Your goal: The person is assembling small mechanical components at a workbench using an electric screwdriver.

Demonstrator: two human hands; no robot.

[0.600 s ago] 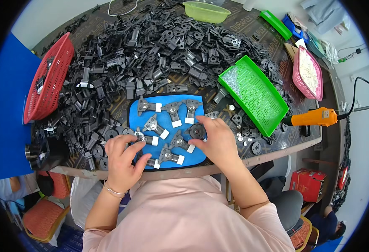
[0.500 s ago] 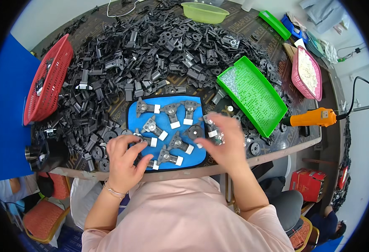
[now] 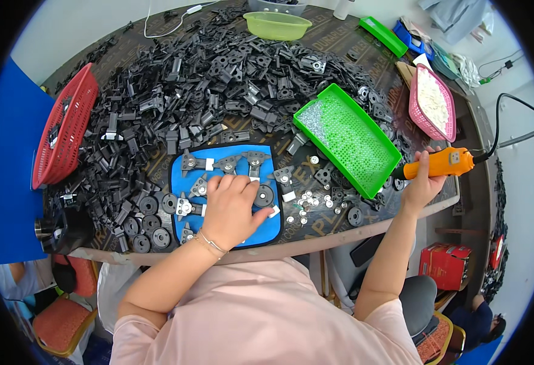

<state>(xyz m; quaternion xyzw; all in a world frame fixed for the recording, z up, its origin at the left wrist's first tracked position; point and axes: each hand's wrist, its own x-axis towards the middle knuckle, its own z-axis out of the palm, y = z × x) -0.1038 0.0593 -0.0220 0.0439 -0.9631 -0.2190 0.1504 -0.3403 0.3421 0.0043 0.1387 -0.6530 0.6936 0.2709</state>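
Observation:
My right hand [image 3: 420, 187] is closed round the orange electric screwdriver [image 3: 448, 163], whose black front end points left toward the green tray. My left hand [image 3: 230, 208] rests palm down over the blue mat [image 3: 258, 238], thumb spread from the fingers. Beside its fingertips and thumb lies a black wheel [image 3: 264, 195] with a white end piece [image 3: 273, 211] near it; whether I press on them is hidden. Around the hand on the mat lie several black brackets with metal centres and white ends, such as one bracket [image 3: 255, 160] at the top; the palm covers others.
A big heap of black plastic parts [image 3: 218, 79] covers the table's middle. A green perforated tray [image 3: 364, 143] holds small screws. Loose metal caps [image 3: 308, 199] lie right of the mat. Red basket [image 3: 66, 131] at left, pink basket [image 3: 432, 103] of white pieces at right.
My right hand has left the bracket area and moved right onto the screwdriver. My left hand has shifted right across the mat, over the parts. A bracket now lies at the mat's right edge.

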